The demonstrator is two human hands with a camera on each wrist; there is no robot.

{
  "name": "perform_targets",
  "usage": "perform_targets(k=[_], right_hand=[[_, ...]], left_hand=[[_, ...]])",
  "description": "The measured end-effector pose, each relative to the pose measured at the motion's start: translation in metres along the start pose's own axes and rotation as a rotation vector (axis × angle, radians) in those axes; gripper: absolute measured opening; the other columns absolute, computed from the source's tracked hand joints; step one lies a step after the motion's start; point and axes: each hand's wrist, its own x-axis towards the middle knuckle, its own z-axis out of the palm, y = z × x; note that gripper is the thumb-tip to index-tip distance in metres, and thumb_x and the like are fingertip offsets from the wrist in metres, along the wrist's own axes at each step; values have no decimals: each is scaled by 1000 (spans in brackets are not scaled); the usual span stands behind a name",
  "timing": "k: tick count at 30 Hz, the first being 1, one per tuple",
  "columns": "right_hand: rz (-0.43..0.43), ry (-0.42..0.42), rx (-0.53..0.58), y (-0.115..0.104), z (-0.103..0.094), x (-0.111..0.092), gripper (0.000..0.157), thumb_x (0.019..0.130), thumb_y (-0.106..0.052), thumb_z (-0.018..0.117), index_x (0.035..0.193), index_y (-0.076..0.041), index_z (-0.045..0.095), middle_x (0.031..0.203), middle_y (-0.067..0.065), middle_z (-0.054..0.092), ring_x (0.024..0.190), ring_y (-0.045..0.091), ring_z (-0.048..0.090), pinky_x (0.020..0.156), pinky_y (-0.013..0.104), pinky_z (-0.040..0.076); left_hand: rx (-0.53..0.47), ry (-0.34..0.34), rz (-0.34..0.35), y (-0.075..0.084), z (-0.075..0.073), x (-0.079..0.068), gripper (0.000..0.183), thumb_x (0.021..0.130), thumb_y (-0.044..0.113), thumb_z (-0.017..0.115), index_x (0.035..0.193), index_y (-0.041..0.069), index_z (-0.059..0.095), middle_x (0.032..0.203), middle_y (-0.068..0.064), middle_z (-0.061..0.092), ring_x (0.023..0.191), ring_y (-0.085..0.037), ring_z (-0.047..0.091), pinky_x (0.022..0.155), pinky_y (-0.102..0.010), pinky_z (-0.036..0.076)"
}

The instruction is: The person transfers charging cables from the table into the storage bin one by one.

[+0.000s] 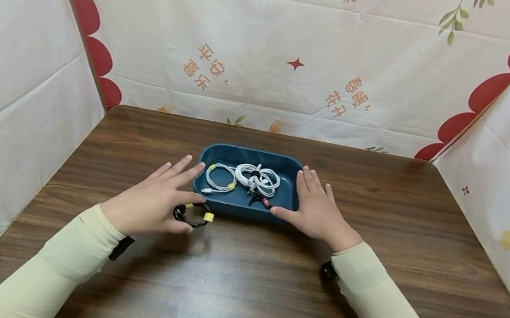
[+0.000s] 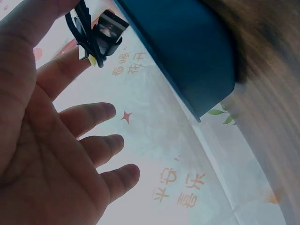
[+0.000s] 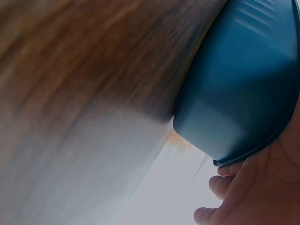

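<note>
My left hand [image 1: 152, 204] pinches a coiled black cable [image 1: 180, 215] between thumb and index finger, its other fingers spread. Yellow ties wrap the coil, which hangs just in front of a blue plastic bin [image 1: 241, 212] at its left end. The left wrist view shows a dark connector [image 2: 110, 29] on the cable beside the fingertips. At the bin's right end lies my right hand [image 1: 321, 214], straight fingers along the side rim and thumb at the front rim. Inside the bin are a white cable coil [image 1: 220, 191] with yellow ties, a thicker white cable bundle [image 1: 245, 169] and a small black-and-red item [image 1: 266, 203].
The bin stands on a brown wood-grain table [image 1: 234, 289], toward its far edge. Printed white cloth [image 1: 275, 34] hangs behind the table and along both sides.
</note>
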Motion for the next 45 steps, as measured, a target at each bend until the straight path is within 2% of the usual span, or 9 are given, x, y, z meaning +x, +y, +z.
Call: perform_targets(k=[14, 20, 25, 34, 45], right_hand=[[-1, -1, 17, -1, -1, -1, 120, 82, -86, 40, 157, 2, 13, 165, 19, 3, 151, 35, 1, 115, 64, 7], [1, -4, 19, -1, -1, 0, 118, 83, -84, 43, 157, 2, 13, 165, 19, 2, 151, 35, 1, 115, 63, 6], [1, -7, 19, 0, -1, 0, 119, 82, -85, 42, 157, 2, 13, 165, 19, 2, 151, 34, 1, 116, 63, 4], [-2, -8, 22, -1, 0, 0, 120, 81, -87, 40, 157, 2, 14, 165, 19, 3, 151, 36, 3, 115, 63, 5], [9, -12, 22, 0, 0, 0, 119, 82, -86, 41, 158, 1, 13, 165, 18, 2, 151, 37, 0, 115, 65, 6]], left_hand=[[-2, -30, -39, -2, -11, 9, 55, 78, 46, 83, 125, 18, 72, 160, -19, 25, 149, -43, 9, 112, -65, 19], [13, -25, -31, 0, -16, 12, 55, 78, 45, 83, 125, 19, 72, 162, -15, 24, 150, -39, 5, 112, -66, 17], [38, -18, -19, 3, -18, 15, 56, 76, 45, 85, 124, 18, 72, 161, -16, 26, 150, -38, 7, 113, -65, 17], [46, -38, -48, 4, -19, 17, 56, 75, 47, 85, 123, 20, 73, 161, -15, 25, 150, -38, 3, 113, -66, 13], [66, -63, -67, 6, -27, 32, 55, 77, 48, 84, 123, 20, 73, 162, -16, 23, 150, -38, 1, 114, -66, 11]])
